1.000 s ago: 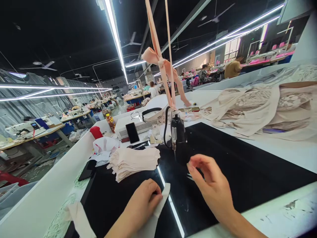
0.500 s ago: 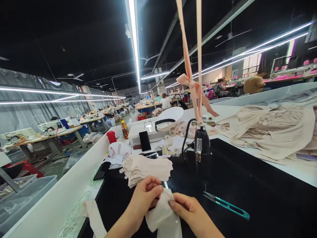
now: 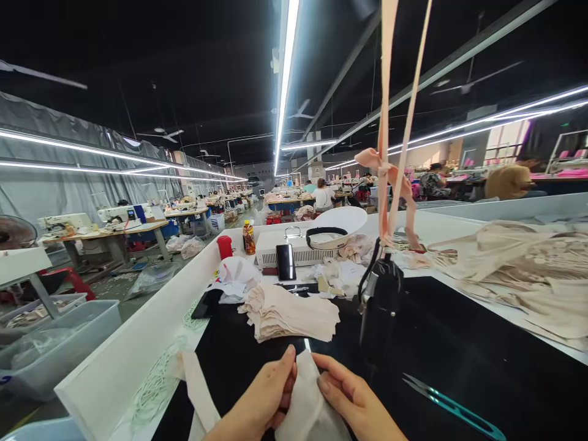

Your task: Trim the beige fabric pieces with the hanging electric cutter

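Observation:
Both my hands hold one small pale beige fabric piece (image 3: 309, 409) at the bottom middle, above the black work surface (image 3: 459, 349). My left hand (image 3: 264, 404) pinches its left edge with fingers closed. My right hand (image 3: 353, 404) grips its right side with thumb on top. A stack of similar beige pieces (image 3: 287, 312) lies just beyond my hands. Teal thread snips (image 3: 452, 407) lie on the black surface to the right. A black tool (image 3: 381, 300) hangs from pink ribbon (image 3: 390, 122) right behind my hands.
A white strip (image 3: 199, 392) lies at the left. Farther back sit a phone (image 3: 285, 261), a white box (image 3: 294, 248), a red cup (image 3: 225, 246) and a bottle (image 3: 248, 237). Lace garments (image 3: 519, 275) pile at the right. Sewing tables and other workers fill the hall.
My right hand left the snips on the black surface and came to the fabric piece, which both hands now hold. My view has lifted and shifted left.

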{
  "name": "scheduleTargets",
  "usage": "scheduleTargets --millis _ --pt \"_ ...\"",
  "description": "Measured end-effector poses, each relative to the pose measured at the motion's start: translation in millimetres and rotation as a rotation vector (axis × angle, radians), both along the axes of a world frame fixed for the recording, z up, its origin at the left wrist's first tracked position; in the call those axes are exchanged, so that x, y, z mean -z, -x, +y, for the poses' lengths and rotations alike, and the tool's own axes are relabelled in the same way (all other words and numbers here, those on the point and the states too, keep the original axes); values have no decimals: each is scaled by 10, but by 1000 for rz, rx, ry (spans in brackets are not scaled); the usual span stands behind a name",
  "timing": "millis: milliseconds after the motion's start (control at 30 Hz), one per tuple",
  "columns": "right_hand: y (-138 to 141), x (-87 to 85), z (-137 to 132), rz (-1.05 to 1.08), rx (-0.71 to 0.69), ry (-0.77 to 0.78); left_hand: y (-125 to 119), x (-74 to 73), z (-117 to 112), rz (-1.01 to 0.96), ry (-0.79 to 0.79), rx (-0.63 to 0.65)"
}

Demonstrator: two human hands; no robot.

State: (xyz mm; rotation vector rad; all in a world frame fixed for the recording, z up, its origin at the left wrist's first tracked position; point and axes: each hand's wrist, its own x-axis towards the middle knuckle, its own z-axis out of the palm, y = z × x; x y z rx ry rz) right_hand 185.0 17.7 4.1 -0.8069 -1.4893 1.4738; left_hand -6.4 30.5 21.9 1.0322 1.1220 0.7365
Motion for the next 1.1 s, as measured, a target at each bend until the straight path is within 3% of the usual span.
scheduleTargets --millis 133,333,800,933,1100 --pt "108 11 -31 -15 51 11 60 -6 -11 -42 -129 -37" --pt "201 28 -62 -28 115 17 126 -34 -46 -77 -134 -83" --pt "324 268 64 -12 -28 63 278 -159 -134 38 -191 -135" --pt "428 245 72 114 -41 83 277 -196 -171 97 -227 -119" --pt "415 184 97 69 23 41 270 -212 -200 126 -234 -114"
